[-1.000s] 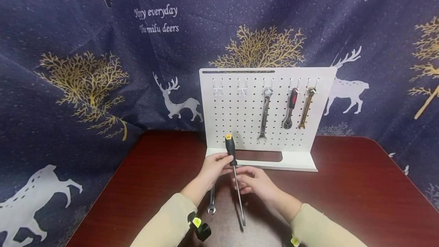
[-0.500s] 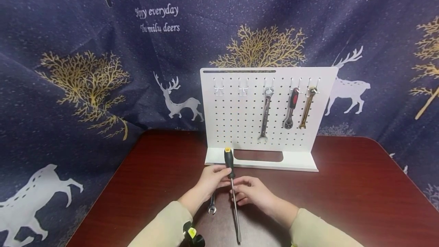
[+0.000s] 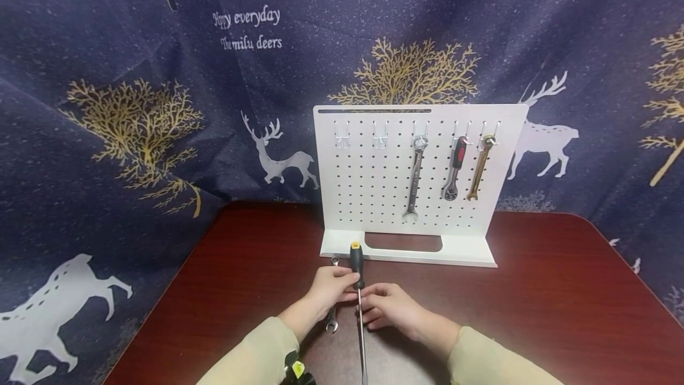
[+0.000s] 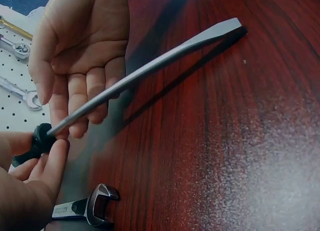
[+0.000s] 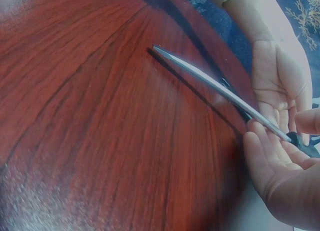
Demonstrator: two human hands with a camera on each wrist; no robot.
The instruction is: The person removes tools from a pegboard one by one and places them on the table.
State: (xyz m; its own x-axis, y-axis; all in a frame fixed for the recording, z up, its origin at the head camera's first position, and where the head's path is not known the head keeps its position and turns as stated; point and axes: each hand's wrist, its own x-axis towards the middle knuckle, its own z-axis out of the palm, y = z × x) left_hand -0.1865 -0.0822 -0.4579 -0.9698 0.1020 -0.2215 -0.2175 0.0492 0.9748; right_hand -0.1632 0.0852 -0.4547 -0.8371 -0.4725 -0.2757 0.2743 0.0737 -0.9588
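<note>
My left hand (image 3: 330, 287) pinches the black handle of a flathead screwdriver (image 3: 356, 259) between thumb and fingers. Its yellow handle end points toward the pegboard, and the long steel shaft (image 4: 145, 70) runs toward me. In the left wrist view the flat tip hangs close over the table beside its shadow. My right hand (image 3: 394, 309) is palm up with loosely bent fingers right under the shaft near the handle; its thumb stands apart from the shaft. A combination wrench (image 3: 332, 322) lies on the table, partly hidden beneath my left hand.
A white pegboard (image 3: 369, 195) stands at the back of the dark red table (image 3: 534, 302). From its hooks hang a silver combination wrench (image 3: 414, 183), a ratchet (image 3: 455, 165) and a gold-coloured wrench (image 3: 481, 168). Two bare hooks (image 3: 380, 135) are at its left. A patterned cloth (image 3: 160, 46) hangs behind.
Both hands have come lower and toward me with the screwdriver, whose tip now reaches the bottom edge of the head view. The ring end of the table wrench has come into sight.
</note>
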